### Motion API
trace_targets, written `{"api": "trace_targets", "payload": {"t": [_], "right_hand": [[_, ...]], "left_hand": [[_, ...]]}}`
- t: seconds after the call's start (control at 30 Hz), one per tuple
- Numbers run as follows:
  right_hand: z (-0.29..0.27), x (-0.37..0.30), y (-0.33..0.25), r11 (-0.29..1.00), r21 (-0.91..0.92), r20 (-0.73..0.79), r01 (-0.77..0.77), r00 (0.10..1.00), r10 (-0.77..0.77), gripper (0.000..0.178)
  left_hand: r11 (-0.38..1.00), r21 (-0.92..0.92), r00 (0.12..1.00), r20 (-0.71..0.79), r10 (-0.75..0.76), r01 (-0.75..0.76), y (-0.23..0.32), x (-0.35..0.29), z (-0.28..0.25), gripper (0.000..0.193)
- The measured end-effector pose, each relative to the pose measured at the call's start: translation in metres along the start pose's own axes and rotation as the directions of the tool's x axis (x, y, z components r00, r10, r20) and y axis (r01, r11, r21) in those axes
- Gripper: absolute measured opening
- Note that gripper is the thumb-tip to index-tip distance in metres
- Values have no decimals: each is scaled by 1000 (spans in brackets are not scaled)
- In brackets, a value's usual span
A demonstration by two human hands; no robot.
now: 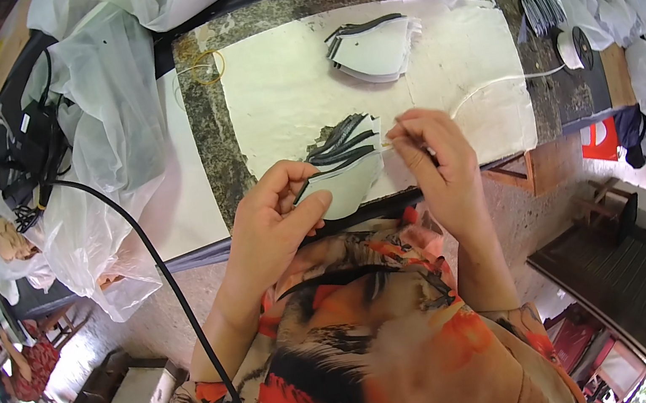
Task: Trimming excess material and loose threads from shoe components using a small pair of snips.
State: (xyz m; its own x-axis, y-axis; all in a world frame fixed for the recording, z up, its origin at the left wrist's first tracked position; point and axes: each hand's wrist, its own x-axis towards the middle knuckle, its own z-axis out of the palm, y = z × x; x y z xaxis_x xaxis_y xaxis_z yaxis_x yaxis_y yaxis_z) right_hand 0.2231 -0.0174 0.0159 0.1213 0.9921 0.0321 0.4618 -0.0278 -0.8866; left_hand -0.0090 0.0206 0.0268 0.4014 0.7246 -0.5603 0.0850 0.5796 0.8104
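Pale grey, black-edged pieces (348,183) are seen in the head view near the front edge of the worktop (587,96), held between the two hands. By the left grip (268,221) they are grasped at their left end, with the thumb laid over the top piece and the fingers curled behind. From that grip the bundle is extended to the right and slightly away from the body, its long axis tilted up toward the right; its black strips (344,147) are fanned out along the far side.

The right grip (443,160) is held just beside the bundle's right end, with thumb and fingers drawn close together. Whether anything is pinched there cannot be told. The left hand is thus the nearer, being in contact, while the bundle lies directly to the left of the right fingertips.

Beyond both hands, a second stack (371,54) is laid on the white sheet (271,95), well apart from either grip. To the right, a spool (569,51) is placed, with white cord (491,84) led toward the right hand.
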Motion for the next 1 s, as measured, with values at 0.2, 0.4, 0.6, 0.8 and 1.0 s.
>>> {"api": "trace_targets", "payload": {"t": [0.2, 0.4, 0.6, 0.8, 1.0], "right_hand": [[-3, -7, -16, 987, 118, -106, -112, 987, 124, 14], [-8, -8, -23, 922, 239, 272, -304, 933, 237, 17], [-3, 5, -32, 984, 129, 467, -125, 883, 51, 18], [-27, 16, -16, 944, 51, 369, 326, 872, -321, 23], [-21, 15, -32, 865, -351, 423, 358, 885, -195, 23]], "left_hand": [[996, -68, 989, 141, -55, 65, 6, 1, -11, 25], [1000, 4, 958, 288, -12, 11, 15, 2, -24, 20], [929, 360, 961, 276, -19, -86, 39, 3, -4, 18], [983, 182, 977, 207, -50, 12, 20, 9, -14, 17], [999, 29, 992, 120, -43, 39, 20, 6, -10, 20]]}}
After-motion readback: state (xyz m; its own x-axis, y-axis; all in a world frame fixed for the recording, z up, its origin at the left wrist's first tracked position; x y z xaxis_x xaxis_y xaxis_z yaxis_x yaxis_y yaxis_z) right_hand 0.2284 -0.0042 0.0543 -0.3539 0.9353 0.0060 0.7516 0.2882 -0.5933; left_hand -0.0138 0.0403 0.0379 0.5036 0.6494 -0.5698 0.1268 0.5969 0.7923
